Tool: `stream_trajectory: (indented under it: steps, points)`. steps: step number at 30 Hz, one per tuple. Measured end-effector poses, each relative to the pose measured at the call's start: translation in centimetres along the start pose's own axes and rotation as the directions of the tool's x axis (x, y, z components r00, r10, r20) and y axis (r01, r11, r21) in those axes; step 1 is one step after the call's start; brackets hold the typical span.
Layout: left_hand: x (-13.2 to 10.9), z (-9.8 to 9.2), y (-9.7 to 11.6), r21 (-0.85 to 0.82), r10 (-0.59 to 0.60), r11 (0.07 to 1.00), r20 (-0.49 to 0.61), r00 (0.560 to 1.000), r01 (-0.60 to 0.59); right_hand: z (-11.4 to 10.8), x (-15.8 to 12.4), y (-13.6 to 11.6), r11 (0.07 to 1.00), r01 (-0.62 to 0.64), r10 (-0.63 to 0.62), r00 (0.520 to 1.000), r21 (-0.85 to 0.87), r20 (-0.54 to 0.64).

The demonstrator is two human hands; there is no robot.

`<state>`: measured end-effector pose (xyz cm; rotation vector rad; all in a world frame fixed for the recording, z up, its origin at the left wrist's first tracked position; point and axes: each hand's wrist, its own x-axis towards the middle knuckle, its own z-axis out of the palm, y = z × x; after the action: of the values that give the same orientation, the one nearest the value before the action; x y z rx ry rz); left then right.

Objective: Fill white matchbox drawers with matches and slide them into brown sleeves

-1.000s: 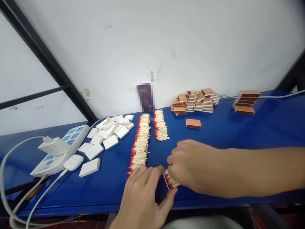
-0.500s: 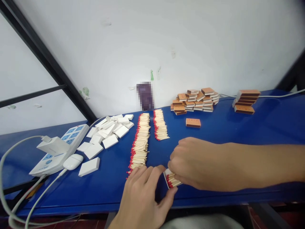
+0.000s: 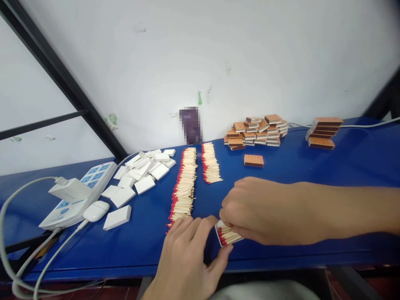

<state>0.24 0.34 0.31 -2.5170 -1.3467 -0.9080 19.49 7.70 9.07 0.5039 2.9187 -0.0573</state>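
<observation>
A small white matchbox tray (image 3: 217, 236) with red-headed matches (image 3: 229, 236) in it lies near the front of the blue table. My left hand (image 3: 190, 252) grips the tray's left end between thumb and forefinger. Over the tray's far side, my right hand (image 3: 246, 210) is closed with its fingertips turned down at the matches; what they pinch is hidden. A long row of matches (image 3: 184, 183) runs away just beyond my left hand, with a shorter row (image 3: 211, 163) to its right. An orange matchbox cover (image 3: 253, 161) lies by itself beyond my right hand.
White trays (image 3: 145, 166) are heaped on the left, beside a power strip (image 3: 90, 183) with cables and a white earbud case (image 3: 96, 211). A pile of orange covers (image 3: 258, 132) and a stack of matchboxes (image 3: 325, 132) stand along the wall. A blurred purple packet (image 3: 190, 125) leans there too.
My right hand has lifted very slightly, and a little more of the matches in the tray shows. My left hand keeps its hold on the tray.
</observation>
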Motion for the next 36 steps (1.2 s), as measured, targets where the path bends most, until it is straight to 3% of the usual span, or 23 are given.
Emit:
stream_trajectory:
  steps: [12,16,19,22,27,31,36]
  points:
    - [0.0,0.1,-0.1,-0.014,-0.001,1.000,0.001,1.000,0.001,0.0,-0.1,0.0,0.999,0.048,-0.048,0.999,0.004,-0.006]
    - [-0.1,0.2,-0.2,-0.009,0.003,1.000,-0.006,1.000,-0.003,-0.6,-0.6,1.4,0.996,-0.083,0.084,0.992,0.017,-0.091]
    - [-0.2,0.2,-0.2,-0.016,0.026,1.000,-0.013,1.000,-0.026,-0.9,-0.6,3.4,0.968,-0.252,0.249,0.952,0.009,-0.177]
    - [-0.2,0.1,-0.3,-0.022,0.056,0.998,-0.015,0.998,-0.056,-0.5,0.2,5.3,0.946,-0.324,0.324,0.930,0.030,-0.172]
    - [-0.1,0.1,-0.3,-0.017,0.070,0.997,-0.013,0.997,-0.070,1.1,1.9,6.8,0.943,-0.326,0.332,0.924,0.065,-0.188]
    - [-0.1,0.0,-0.1,-0.023,0.054,0.998,0.005,0.999,-0.054,1.8,2.3,6.8,0.963,-0.269,0.270,0.939,0.035,-0.215]
    - [-0.1,0.0,0.1,-0.030,0.027,0.999,0.015,1.000,-0.027,4.0,2.3,6.5,0.969,-0.231,0.248,0.910,0.090,-0.332]
